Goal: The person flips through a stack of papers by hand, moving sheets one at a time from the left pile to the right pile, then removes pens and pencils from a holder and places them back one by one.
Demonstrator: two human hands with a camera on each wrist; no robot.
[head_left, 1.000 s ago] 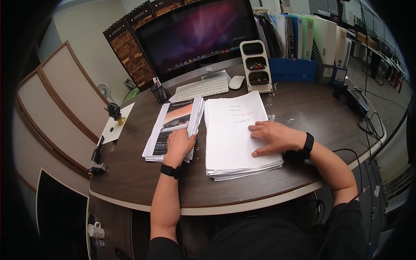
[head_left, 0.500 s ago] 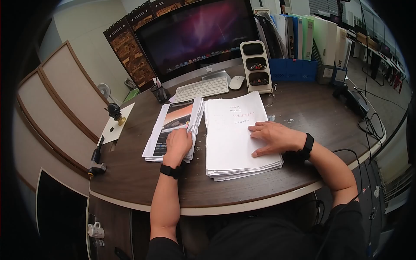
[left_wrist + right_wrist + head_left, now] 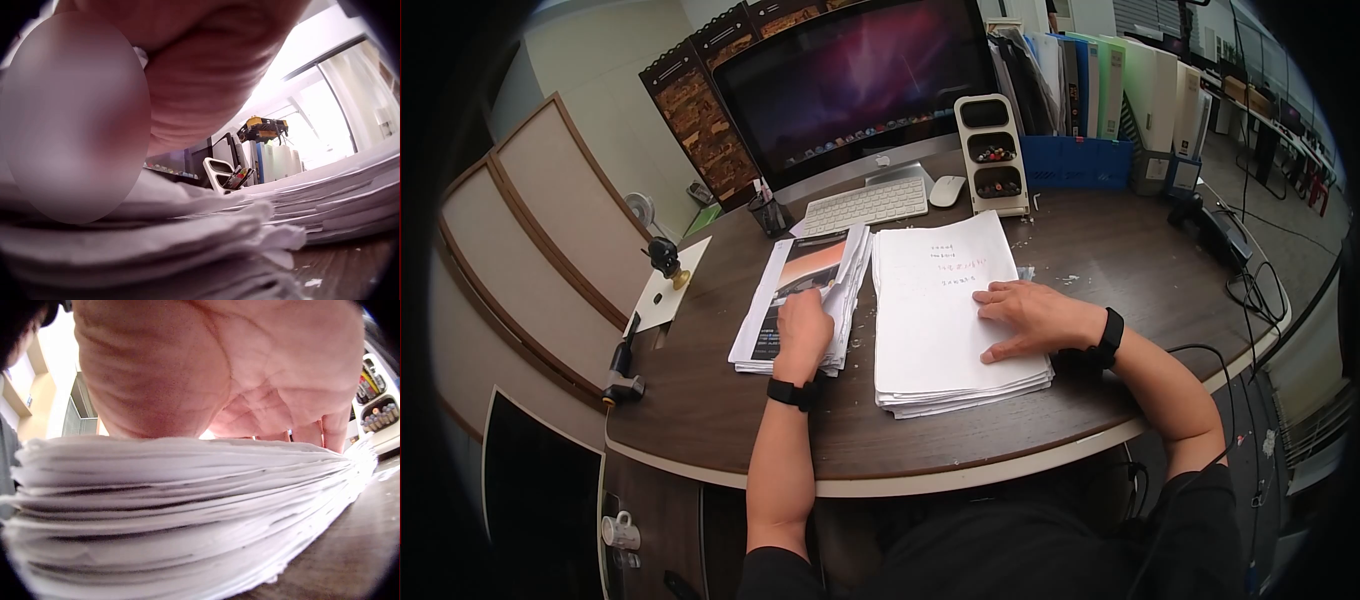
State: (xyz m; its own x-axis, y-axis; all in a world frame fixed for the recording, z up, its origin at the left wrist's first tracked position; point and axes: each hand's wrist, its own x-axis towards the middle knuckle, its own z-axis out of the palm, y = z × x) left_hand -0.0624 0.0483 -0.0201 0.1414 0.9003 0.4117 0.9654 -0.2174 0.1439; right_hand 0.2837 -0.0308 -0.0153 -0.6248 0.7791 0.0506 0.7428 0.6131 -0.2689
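Note:
My left hand (image 3: 804, 325) is over the left paper stack (image 3: 745, 345), its fingers curled at the right side of the top printed sheet (image 3: 812, 262), which bears an orange picture. That sheet bends up beside the fingers, pinched by them. In the left wrist view a grey blurred oval covers part of the hand and pages. My right hand (image 3: 1040, 320) rests with spread fingers on the right paper stack (image 3: 930, 340), whose white top sheet carries a few handwritten lines in black and red. In the right wrist view the palm (image 3: 250, 369) lies over the layered page edges.
Behind the stacks stand a keyboard (image 3: 866, 206), a mouse (image 3: 946, 190), a pen cup (image 3: 770, 215), a monitor (image 3: 850, 90) and an upright organiser (image 3: 992, 155). A telephone (image 3: 1212, 232) with loose cables sits at the right. Paper scraps (image 3: 1070, 278) lie on the desk.
My left hand has drawn slightly left and toward me, its fingers curling more, and the top sheet's right side bends up with it. The right hand has stayed in place.

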